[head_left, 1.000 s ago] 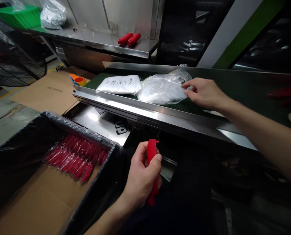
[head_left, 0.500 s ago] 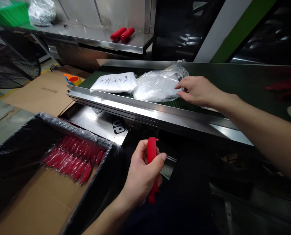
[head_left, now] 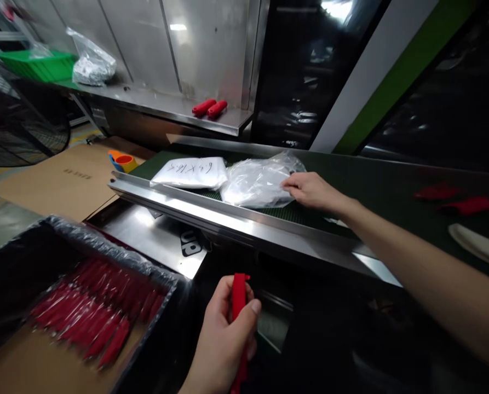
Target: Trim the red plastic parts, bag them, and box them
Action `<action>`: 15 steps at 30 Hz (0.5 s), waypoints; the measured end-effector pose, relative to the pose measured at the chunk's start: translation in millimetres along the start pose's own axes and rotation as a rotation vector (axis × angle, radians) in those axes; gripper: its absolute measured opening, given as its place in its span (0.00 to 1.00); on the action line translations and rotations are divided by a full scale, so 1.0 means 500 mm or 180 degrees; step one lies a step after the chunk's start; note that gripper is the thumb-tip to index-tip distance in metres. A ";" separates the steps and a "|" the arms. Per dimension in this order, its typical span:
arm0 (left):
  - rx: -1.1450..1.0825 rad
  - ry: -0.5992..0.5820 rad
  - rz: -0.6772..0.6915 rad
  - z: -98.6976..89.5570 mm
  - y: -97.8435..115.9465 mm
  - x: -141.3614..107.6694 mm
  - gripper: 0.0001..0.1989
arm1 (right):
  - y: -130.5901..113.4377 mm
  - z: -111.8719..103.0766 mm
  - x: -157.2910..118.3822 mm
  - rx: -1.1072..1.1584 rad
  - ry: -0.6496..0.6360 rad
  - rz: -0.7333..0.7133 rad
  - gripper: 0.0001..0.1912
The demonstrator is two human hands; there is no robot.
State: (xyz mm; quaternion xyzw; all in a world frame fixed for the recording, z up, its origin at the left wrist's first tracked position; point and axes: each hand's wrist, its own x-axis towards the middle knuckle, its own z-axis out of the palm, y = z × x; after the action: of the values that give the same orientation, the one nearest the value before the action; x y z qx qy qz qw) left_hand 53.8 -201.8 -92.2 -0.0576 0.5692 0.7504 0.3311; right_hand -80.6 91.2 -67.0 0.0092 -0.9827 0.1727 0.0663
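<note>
My left hand [head_left: 228, 328] is closed around a long red plastic part [head_left: 239, 298], which looks like a tool handle and stands roughly upright below the belt's edge. On the green conveyor belt [head_left: 330, 164] lies a loose pile of clear plastic bags [head_left: 254, 180]. My right hand [head_left: 308, 189] reaches over the belt from the right, its thumb and fingers pinched together on the right side of that pile. Beside the pile sits a white packet [head_left: 190, 172] with handwritten figures on it.
At lower left a black-lined box [head_left: 149, 334] holds rows of bagged red parts [head_left: 84, 317] on cardboard. Two red parts [head_left: 209, 108] rest on the steel shelf [head_left: 157, 106]. Blurred red pieces [head_left: 468, 205] lie on the belt at right. A tape roll [head_left: 124, 160] and a fan [head_left: 22, 120] are at left.
My right hand's fingers have gone from slightly apart to pinched on the plastic bags. The whole scene sits lower in view as the head tilted up. My left hand keeps the red part.
</note>
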 end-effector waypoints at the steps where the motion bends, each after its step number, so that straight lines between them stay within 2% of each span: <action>1: -0.0013 0.0013 0.0066 0.001 -0.001 0.004 0.13 | 0.001 -0.006 -0.009 -0.0005 0.0023 0.0042 0.08; 6: -0.0063 -0.0077 0.0213 0.011 -0.004 0.016 0.15 | 0.008 -0.018 -0.036 0.0096 0.0185 0.0350 0.13; 11: -0.0070 -0.0127 0.0292 0.011 -0.012 0.016 0.16 | 0.017 -0.016 -0.030 0.0222 0.0064 0.0204 0.13; 15: -0.0008 -0.0055 0.0356 0.005 -0.012 0.011 0.15 | 0.010 -0.023 -0.041 0.0266 0.0181 0.0189 0.14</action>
State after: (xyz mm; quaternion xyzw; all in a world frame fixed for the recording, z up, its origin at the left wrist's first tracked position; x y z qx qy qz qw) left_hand 53.7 -196.4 -98.9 -0.0196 0.5676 0.7690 0.2935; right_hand -59.0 99.6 -60.6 -0.0222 -0.9722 0.2157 0.0886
